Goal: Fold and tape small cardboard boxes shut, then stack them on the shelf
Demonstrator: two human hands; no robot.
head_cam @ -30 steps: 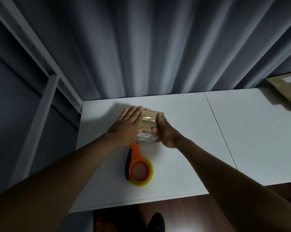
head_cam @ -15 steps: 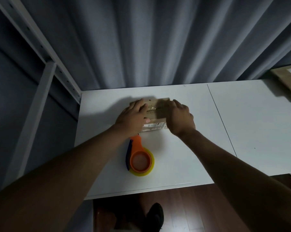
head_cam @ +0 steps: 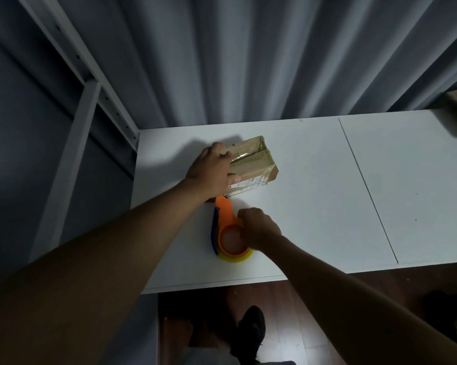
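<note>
Since half a second ago: right hand (head_cam: 259, 229) has left the cardboard box (head_cam: 251, 164) and dropped onto the tape dispenser (head_cam: 228, 233), fingers curled over its roll. Left hand (head_cam: 211, 175) grips the box's left end, steadying it on the white surface (head_cam: 314, 201), just beyond the dispenser.

Step judged: taping, between strips; glossy tape already crosses the box top. Next move calls for lifting the dispenser and bringing the tape end to an open seam.

Box long axis runs left-near to right-far, slightly skewed to the surface edge. Dispenser handle points toward the box.
</note>
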